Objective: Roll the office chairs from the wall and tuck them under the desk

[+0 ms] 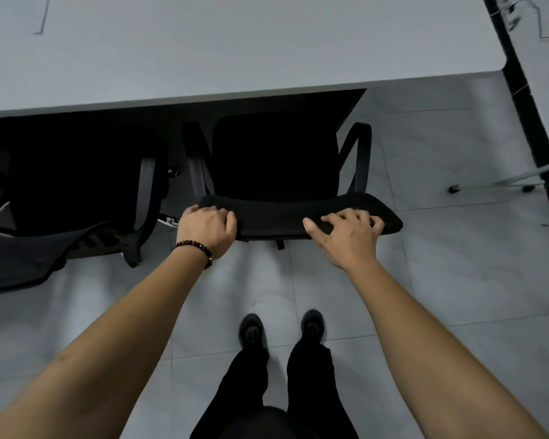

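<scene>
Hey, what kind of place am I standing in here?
Likely an office: a long white desk, a black office chair at its edge, a second chair alongside, and a tiled floor.

Office, no doubt: long pale worktop, black office chair w/ armrests at its edge, 2nd chair just beside it on the left. Grey tiled floor, cables top right, white frame on castors nearby.
</scene>
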Tool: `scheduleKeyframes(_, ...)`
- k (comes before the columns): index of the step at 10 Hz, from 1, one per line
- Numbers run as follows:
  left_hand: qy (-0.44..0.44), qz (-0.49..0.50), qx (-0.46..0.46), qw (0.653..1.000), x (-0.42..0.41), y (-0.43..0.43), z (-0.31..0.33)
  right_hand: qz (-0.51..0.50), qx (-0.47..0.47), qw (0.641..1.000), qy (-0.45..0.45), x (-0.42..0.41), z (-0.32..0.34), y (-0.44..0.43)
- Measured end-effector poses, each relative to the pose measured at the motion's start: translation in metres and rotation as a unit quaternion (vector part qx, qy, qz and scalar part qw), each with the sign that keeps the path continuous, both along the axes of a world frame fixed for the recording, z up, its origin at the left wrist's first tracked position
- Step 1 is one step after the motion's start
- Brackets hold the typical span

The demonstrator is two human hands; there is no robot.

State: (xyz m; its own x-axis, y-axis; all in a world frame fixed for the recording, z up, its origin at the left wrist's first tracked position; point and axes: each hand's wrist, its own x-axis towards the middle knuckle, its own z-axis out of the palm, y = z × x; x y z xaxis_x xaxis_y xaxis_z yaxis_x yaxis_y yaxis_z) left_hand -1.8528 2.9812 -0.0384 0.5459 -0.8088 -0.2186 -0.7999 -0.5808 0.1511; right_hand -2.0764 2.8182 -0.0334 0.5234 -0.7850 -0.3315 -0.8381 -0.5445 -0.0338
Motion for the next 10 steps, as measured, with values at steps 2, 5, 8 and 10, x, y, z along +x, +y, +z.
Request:
scheduleKeyframes(2, 0.006, 0.033, 0.009, 0.999, -0.016, -0.002, 0.003, 0.032, 0.015, 0.999, 0.016, -0.002, 0.007, -0.019)
scheduleKeyframes(5, -0.004, 0.037, 0.011, 0.999, -0.017, -0.002, 0.004, 0.039, 0.019, 0.999, -0.014, -0.002, 0.005, -0.023)
scheduleKeyframes(8, -0.005, 0.015, 0.013, 1.0, -0.011, -0.004, 0.005, 0.04, 0.021, 0.998, -0.034, -0.006, 0.006, -0.021)
scheduleKeyframes(10, -0.052, 0.073, -0.011, 0.996, -0.037, 0.001, 0.013, 0.035, 0.028, 0.997, -0.055, -0.01, 0.013, -0.019)
